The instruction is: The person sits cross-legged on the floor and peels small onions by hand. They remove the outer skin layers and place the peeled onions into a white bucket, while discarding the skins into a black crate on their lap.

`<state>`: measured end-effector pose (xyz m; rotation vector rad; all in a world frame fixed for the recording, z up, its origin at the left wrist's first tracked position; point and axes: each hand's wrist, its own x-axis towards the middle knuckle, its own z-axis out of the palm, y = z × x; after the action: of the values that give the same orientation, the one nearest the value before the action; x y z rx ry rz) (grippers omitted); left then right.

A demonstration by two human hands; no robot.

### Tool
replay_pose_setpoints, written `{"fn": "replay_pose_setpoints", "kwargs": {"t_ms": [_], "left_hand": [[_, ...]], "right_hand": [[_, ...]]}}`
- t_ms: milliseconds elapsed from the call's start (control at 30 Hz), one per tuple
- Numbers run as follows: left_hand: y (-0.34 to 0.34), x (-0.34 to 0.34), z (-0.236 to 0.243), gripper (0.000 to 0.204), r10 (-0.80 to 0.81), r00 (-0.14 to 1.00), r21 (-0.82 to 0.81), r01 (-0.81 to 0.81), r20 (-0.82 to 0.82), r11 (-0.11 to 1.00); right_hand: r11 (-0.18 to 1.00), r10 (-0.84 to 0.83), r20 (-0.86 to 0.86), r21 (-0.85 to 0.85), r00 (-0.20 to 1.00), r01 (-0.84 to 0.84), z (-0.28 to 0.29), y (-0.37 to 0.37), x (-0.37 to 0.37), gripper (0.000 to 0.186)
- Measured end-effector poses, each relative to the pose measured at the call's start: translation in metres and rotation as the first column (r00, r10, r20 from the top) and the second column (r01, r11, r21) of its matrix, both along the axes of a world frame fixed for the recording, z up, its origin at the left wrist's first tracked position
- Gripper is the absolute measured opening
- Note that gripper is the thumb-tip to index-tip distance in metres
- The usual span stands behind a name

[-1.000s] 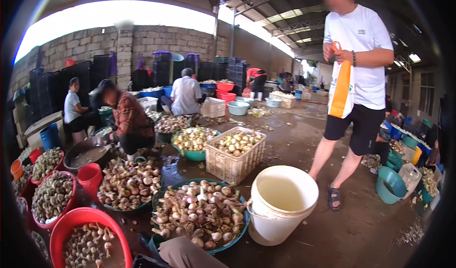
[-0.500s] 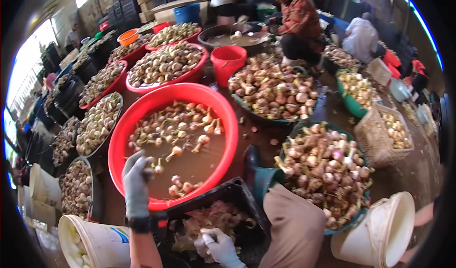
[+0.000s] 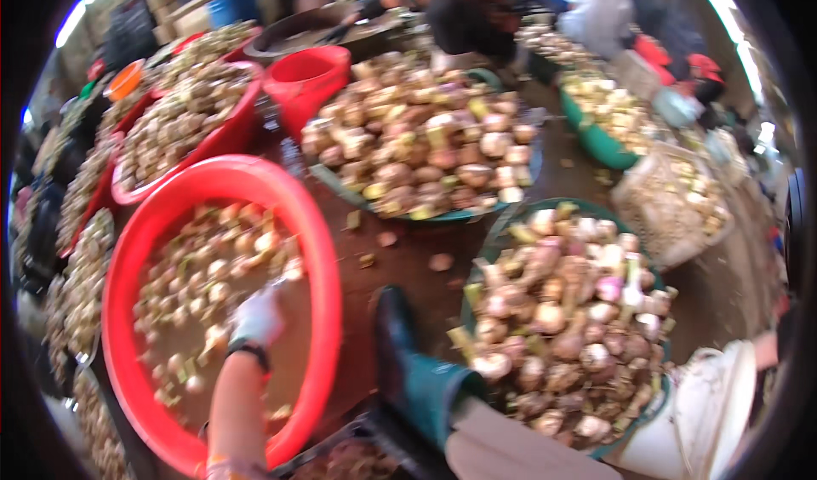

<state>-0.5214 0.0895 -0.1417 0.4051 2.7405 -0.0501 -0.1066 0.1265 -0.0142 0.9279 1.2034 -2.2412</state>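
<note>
A gloved left hand (image 3: 257, 317), its grip impossible to make out through the blur, reaches over the red basin (image 3: 149, 225) of murky water, where floating bulbs (image 3: 183, 280) lie just ahead and to its left; the right hand is out of view.

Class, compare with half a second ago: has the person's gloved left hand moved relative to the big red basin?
Yes. The left hand has gone from the red basin's near rim inward, over the water.

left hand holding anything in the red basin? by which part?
Cannot tell. The gloved left hand reaches over the red basin of bulbs in water; motion blur hides any grip.
</note>
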Motion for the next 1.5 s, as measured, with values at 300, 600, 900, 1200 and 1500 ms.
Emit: {"fn": "replay_pose_setpoints", "kwargs": {"t_ms": [300, 600, 900, 1200, 1500], "left_hand": [[-0.079, 0.020, 0.022, 0.042, 0.179, 0.917, 0.840, -0.399, 0.357, 0.367], [-0.075, 0.256, 0.219, 0.030, 0.000, 0.753, 0.738, -0.644, 0.658, -0.202], [-0.107, 0.421, 0.243, 0.020, 0.198, 0.762, 0.775, -0.543, 0.617, -0.323], [-0.183, 0.483, 0.201, 0.013, 0.329, 0.672, 0.743, -0.544, 0.664, -0.388], [-0.165, 0.460, 0.164, 0.022, 0.620, 0.528, 0.795, -0.532, 0.580, -0.292]], "right_hand": [[0.993, 0.004, -0.229, 0.115, 0.973, 0.023, 0.014, -0.003, 0.009, 0.021], [0.838, 0.150, -0.596, 0.500, 0.789, 0.219, 0.042, -0.004, 0.026, 0.042], [0.691, 0.547, -0.575, 0.721, 0.609, 0.059, 0.051, -0.022, 0.049, 0.050], [0.572, 0.757, -0.496, 0.818, 0.426, -0.063, 0.036, -0.063, 0.066, 0.049], [0.388, 0.828, -0.280, 0.911, 0.487, -0.137, 0.002, -0.073, 0.051, 0.029]]}}
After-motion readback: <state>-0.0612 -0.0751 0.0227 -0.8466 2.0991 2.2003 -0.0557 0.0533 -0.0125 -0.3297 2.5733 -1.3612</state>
